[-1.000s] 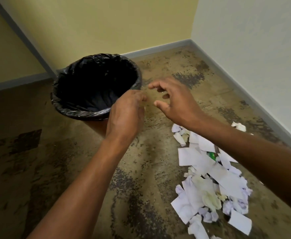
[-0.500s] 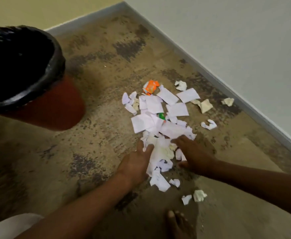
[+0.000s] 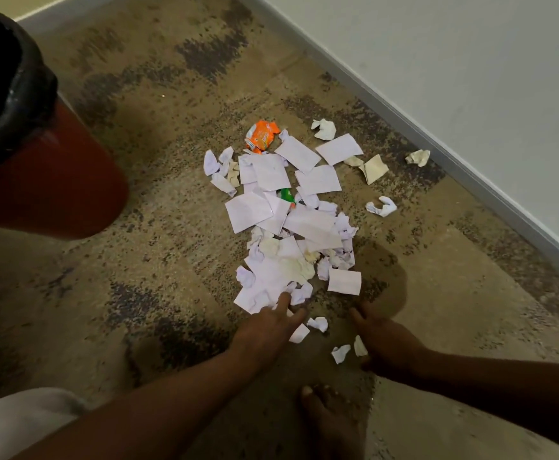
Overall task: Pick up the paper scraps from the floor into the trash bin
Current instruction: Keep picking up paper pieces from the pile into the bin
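**Two hands at the near edge of the paper pile**

Nearest the camera, one bare foot (image 3: pixel 329 423) is resting on the mottled tan floor (image 3: pixel 158 247), below the paper pile (image 3: pixel 291 224). Just beyond it, two hands are reaching in. The left hand (image 3: pixel 266 328) is lying flat with straight, relaxed fingers, its fingertips touching the pile's near edge and gripping nothing. The right hand (image 3: pixel 385 345) is resting on the floor just right of the pile's near end, fingers loosely spread; whether it is pinching anything I cannot tell. Between the hands, four small crumpled white scraps (image 3: pixel 317 323) are lying apart from the pile.

The pile itself is holding flat rectangular slips and wrinkled balls, too overlapped to count. One green bit (image 3: pixel 286 195) is peeking out at its middle, and one shiny orange wrapper (image 3: pixel 262 136) is touching its far end. To the pile's right, four loose crumpled pieces, white and cream, are sitting well apart from one another.

Left of the pile, one round red trash bin (image 3: pixel 49 180) with a glossy black liner is standing on the floor. Behind the pile a pale wall (image 3: pixel 470 54) is running along a grey baseboard.
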A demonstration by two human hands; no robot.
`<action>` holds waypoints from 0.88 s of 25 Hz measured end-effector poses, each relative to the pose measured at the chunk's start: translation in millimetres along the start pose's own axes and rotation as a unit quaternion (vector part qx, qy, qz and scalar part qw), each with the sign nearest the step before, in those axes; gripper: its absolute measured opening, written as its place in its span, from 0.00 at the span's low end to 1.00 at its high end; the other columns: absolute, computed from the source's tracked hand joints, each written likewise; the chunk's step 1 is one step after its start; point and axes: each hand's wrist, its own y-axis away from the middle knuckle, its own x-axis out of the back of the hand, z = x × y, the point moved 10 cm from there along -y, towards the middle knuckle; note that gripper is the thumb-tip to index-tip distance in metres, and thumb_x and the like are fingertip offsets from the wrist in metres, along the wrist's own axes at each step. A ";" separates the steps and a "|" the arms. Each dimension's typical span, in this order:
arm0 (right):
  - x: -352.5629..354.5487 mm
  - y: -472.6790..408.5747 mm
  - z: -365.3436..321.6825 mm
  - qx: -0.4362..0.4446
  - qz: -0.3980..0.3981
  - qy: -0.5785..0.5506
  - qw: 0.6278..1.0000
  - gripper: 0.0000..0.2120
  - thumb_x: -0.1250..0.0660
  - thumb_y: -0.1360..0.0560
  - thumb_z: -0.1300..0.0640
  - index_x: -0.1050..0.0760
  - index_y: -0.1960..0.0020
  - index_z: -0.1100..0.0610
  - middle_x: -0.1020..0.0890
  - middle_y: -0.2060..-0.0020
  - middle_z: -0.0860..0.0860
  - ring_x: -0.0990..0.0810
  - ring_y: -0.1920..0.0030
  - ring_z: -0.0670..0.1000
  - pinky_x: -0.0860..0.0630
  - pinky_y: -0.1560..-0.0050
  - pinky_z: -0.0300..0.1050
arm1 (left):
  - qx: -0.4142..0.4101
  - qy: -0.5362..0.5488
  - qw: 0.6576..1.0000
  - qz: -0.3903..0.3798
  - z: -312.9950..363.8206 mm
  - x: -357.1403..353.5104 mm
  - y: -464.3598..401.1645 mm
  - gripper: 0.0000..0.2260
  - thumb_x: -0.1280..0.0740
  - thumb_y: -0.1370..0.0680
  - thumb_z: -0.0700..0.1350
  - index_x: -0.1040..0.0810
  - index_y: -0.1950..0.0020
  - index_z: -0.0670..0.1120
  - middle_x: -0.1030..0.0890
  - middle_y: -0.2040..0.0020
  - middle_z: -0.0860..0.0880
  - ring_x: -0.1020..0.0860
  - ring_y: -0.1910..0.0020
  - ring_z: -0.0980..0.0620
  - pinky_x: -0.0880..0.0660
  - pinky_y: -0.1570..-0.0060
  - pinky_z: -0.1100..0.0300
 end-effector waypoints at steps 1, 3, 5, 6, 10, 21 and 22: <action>-3.0 -3.2 -5.2 0.002 0.011 -0.022 1.000 0.45 0.23 0.34 0.50 0.46 0.25 0.55 0.40 0.29 0.53 0.27 0.37 0.55 0.24 0.42 0.47 | -0.004 0.000 1.000 -0.004 0.3 -2.2 -2.5 0.26 0.38 0.20 0.34 0.41 0.25 0.51 0.43 0.24 0.40 0.22 0.47 0.39 0.22 0.57 0.49; -6.1 -14.6 -17.8 0.004 0.032 -0.057 0.998 0.41 0.24 0.33 0.51 0.42 0.28 0.55 0.37 0.32 0.52 0.27 0.38 0.55 0.25 0.46 0.47 | -0.008 -0.006 1.000 -0.014 0.4 -5.3 -9.1 0.24 0.37 0.20 0.35 0.39 0.26 0.49 0.42 0.25 0.39 0.21 0.49 0.40 0.20 0.56 0.49; 0.1 -28.0 -26.2 -0.004 0.061 -0.095 0.994 0.36 0.24 0.33 0.50 0.39 0.32 0.53 0.34 0.36 0.51 0.25 0.42 0.55 0.26 0.51 0.46 | -0.002 -0.004 1.000 -0.013 -1.7 -4.8 -15.9 0.24 0.36 0.20 0.37 0.38 0.26 0.48 0.42 0.24 0.39 0.20 0.49 0.41 0.19 0.55 0.48; 5.7 -35.4 -28.3 -0.004 0.076 -0.117 0.990 0.34 0.24 0.33 0.50 0.38 0.33 0.53 0.33 0.38 0.51 0.24 0.44 0.55 0.27 0.53 0.45 | 0.003 0.000 1.000 -0.008 -4.0 -2.2 -19.9 0.23 0.36 0.19 0.38 0.38 0.26 0.48 0.42 0.24 0.40 0.20 0.49 0.41 0.19 0.55 0.47; 39.6 -68.0 -32.0 0.013 0.137 -0.207 0.969 0.23 0.26 0.32 0.55 0.36 0.45 0.52 0.29 0.49 0.51 0.26 0.50 0.54 0.31 0.56 0.45 | 0.045 0.034 0.997 0.049 -23.5 27.5 -32.9 0.18 0.38 0.20 0.39 0.34 0.30 0.46 0.36 0.31 0.41 0.20 0.52 0.42 0.20 0.55 0.47; 104.9 -70.2 -36.4 0.044 0.199 -0.121 0.971 0.37 0.21 0.36 0.51 0.38 0.34 0.50 0.31 0.41 0.51 0.23 0.56 0.49 0.23 0.57 0.45 | 0.228 0.058 0.962 0.136 -90.6 64.2 -18.3 0.45 0.21 0.31 0.57 0.46 0.25 0.50 0.42 0.26 0.41 0.18 0.52 0.41 0.21 0.60 0.53; 107.1 -73.4 -38.8 0.045 0.194 -0.110 0.974 0.42 0.20 0.36 0.51 0.41 0.30 0.51 0.33 0.38 0.51 0.22 0.54 0.50 0.23 0.57 0.45 | 0.249 0.067 0.957 0.135 -96.3 61.2 -17.2 0.50 0.20 0.33 0.58 0.49 0.24 0.49 0.44 0.25 0.40 0.17 0.52 0.41 0.22 0.60 0.53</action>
